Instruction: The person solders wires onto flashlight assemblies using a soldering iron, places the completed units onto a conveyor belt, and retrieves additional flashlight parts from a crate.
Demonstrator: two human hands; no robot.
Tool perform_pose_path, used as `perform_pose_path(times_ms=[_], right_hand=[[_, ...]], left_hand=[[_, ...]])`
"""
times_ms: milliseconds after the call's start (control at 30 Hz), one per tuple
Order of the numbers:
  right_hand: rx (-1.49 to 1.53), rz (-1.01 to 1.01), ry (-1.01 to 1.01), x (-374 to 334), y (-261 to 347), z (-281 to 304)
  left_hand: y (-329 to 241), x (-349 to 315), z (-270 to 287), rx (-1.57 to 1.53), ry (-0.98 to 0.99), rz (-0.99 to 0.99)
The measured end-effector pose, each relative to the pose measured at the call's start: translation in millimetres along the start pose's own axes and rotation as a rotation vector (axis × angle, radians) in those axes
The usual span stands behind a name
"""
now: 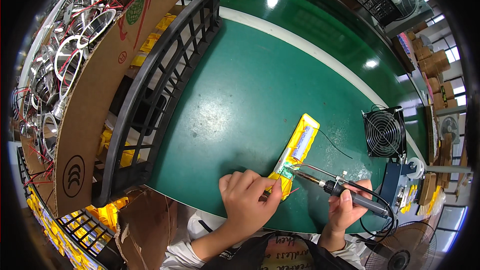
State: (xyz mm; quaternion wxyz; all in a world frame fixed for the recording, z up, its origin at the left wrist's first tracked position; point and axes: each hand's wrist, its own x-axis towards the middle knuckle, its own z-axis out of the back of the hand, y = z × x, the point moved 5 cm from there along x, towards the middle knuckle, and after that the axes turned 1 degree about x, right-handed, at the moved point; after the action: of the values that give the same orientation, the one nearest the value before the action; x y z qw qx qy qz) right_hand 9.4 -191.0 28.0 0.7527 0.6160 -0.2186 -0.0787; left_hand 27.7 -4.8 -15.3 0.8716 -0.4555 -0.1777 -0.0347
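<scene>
Left hand (248, 200) pinching yellow housing (295, 154), right hand (345, 209) gripping soldering iron (334, 187), tip seemingly hidden.

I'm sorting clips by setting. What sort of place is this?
Most likely an electronics assembly line in a factory. The right hand holds a soldering iron to a yellow casing that the left hand steadies; a small fan sits on the green bench, beside a black crate.

A tall brown cardboard box (95, 100) with red and green round marks stands at left, beside a black crate (165, 75); stacked brown cartons (432, 67) sit far right.
</scene>
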Motion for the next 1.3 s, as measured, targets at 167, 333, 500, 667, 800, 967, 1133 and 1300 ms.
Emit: perform_pose_path(times_ms=[167, 333, 500, 667, 800, 967, 1133, 1300], right_hand=[[0.043, 0.042, -0.034, 1, 5, 4], [0.08, 0.087, -0.022, 2, 11, 8], [0.118, 0.104, -0.059, 1, 11, 13], [0.151, 0.118, -0.061, -1, 15, 16], [0.147, 0.103, -0.027, -3, 18, 19], [0.183, 0.122, 0.001, -3, 25, 18], [0.123, 0.06, 0.107, 2, 34, 15], [0.151, 0.025, 0.11, 6, 26, 11]], left_hand=[[-2, -1, 0, 0.001, 0.019, 0.01], [-14, -6, 8, -0.007, 0.088, -0.135], [-21, -16, 12, 0.125, 0.167, -0.245], [-20, -20, 14, 0.157, 0.193, -0.331], [-12, -17, 22, 0.054, 0.148, -0.247], [-9, -18, 24, -0.007, 0.039, -0.131], [-16, -18, 15, 0.056, -0.03, -0.07], [-18, -20, 10, 0.068, -0.101, -0.07]])
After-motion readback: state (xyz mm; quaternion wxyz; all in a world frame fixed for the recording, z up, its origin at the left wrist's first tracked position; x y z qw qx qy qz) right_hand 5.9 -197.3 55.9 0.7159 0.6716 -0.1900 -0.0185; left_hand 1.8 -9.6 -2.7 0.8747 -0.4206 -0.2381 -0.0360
